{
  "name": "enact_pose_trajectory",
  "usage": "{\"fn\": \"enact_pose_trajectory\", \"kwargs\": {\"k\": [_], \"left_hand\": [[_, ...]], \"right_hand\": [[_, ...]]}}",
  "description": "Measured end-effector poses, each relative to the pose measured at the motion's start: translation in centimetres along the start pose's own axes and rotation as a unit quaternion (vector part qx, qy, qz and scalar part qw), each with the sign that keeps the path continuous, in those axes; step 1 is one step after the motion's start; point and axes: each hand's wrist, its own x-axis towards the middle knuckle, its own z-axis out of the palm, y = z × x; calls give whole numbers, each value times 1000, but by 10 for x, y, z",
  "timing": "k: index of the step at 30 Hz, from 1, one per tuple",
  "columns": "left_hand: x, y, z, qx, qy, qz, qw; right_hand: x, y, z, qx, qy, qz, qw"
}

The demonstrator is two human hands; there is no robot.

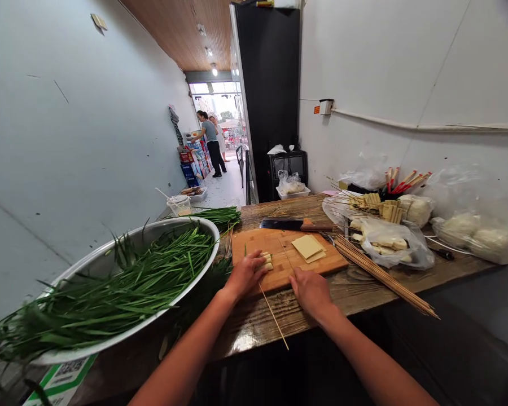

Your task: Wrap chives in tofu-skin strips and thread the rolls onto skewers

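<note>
I see a smooth, pale wooden cutting board (279, 254) on a rough, dark, worn wooden bench (364, 287). The big basin (110, 254) looks like dull brushed metal. Thin bamboo skewers (381, 273) lie matt beside glossy, crinkled plastic bags (410, 251).

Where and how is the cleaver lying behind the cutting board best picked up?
Grip the cleaver by its wooden handle, which points right past the cutting board. Come from the right and above, probably with the right hand: the dark blade lies flat and offers no safe hold.
</note>
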Motion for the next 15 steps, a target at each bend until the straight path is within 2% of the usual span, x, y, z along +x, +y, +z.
{"fn": "enact_pose_trajectory", "kwargs": {"k": [3,6,9,11,15], "left_hand": [[1,-1,0,4,3,6,1000],[3,-2,-1,32,19,-5,999],[3,0,-2,65,9,3,998],[2,1,-3,68,-1,-3,998],[2,0,-1,56,0,-15,998]], "right_hand": [[7,1,8,26,-30,20,999],[2,11,15,71,-26,43,996],[-10,25,19,118,-20,51,992],[-21,31,19,156,13,49,987],[-52,31,18,225,126,33,966]]}}
